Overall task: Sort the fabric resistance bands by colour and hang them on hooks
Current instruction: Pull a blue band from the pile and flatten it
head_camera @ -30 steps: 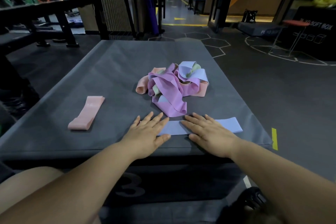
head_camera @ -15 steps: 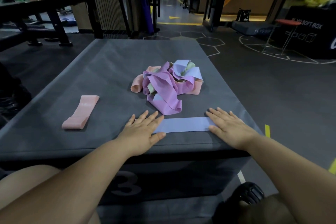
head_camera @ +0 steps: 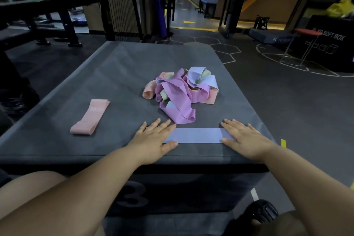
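A light blue band (head_camera: 198,135) lies flat near the front edge of the grey soft box (head_camera: 122,74). My left hand (head_camera: 153,141) rests palm down on its left end, fingers spread. My right hand (head_camera: 245,140) presses flat on its right end. Behind the blue band sits a tangled pile of bands (head_camera: 181,92) in purple, pink, blue and pale green. A single pink band (head_camera: 90,117) lies flat on its own at the left of the box top. No hooks are in view.
The box front carries a large "3" (head_camera: 134,195). Black racks (head_camera: 47,15) and a wire mesh panel (head_camera: 118,0) stand behind at the left. Another dark soft box (head_camera: 329,42) and a red stool (head_camera: 306,33) stand at the right. A shoe (head_camera: 260,212) shows at the bottom.
My right hand slid rightward along the blue band from its middle to its right end, leaving it spread flat. My left hand stayed on the left end.
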The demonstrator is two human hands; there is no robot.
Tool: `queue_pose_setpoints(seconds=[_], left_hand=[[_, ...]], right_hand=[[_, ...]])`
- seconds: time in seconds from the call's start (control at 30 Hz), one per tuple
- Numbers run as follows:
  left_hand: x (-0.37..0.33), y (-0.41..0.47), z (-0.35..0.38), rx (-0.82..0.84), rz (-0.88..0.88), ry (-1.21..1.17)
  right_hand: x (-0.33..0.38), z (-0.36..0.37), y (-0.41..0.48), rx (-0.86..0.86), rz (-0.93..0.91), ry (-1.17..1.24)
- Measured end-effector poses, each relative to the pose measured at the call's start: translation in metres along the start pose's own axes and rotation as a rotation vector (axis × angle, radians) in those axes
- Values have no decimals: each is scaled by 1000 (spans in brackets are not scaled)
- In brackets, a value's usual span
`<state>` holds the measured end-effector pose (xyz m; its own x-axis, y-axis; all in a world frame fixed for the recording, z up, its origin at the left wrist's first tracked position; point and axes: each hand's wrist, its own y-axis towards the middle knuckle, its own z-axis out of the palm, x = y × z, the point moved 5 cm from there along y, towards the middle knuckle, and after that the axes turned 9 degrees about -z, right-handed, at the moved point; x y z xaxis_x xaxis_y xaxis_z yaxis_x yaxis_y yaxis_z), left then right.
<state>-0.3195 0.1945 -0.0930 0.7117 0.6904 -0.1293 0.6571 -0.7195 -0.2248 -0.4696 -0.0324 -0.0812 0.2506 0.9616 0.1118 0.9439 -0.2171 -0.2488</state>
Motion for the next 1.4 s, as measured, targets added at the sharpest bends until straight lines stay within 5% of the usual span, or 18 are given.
queue_pose_setpoints(seconds=[0.27,0.43,0.6,0.77,1.13,1.4], left_hand=[[13,6,-12,-48,-31,-277],[40,-1,-32,-224,-297,-217],[52,-5,-36,-158,-432,-202],[49,-3,-36,-175,-393,-263],[29,-2,-36,-17,-73,-894],[43,-3,-34,-84,-67,-739]], right_hand=[[17,-23,7,-153,-15,-24],[50,-39,17,-325,-174,62],[91,-37,28,-320,-273,183],[124,-29,41,-263,-326,306],[145,-26,65,-239,-145,757],[143,-24,76,-218,49,1039]])
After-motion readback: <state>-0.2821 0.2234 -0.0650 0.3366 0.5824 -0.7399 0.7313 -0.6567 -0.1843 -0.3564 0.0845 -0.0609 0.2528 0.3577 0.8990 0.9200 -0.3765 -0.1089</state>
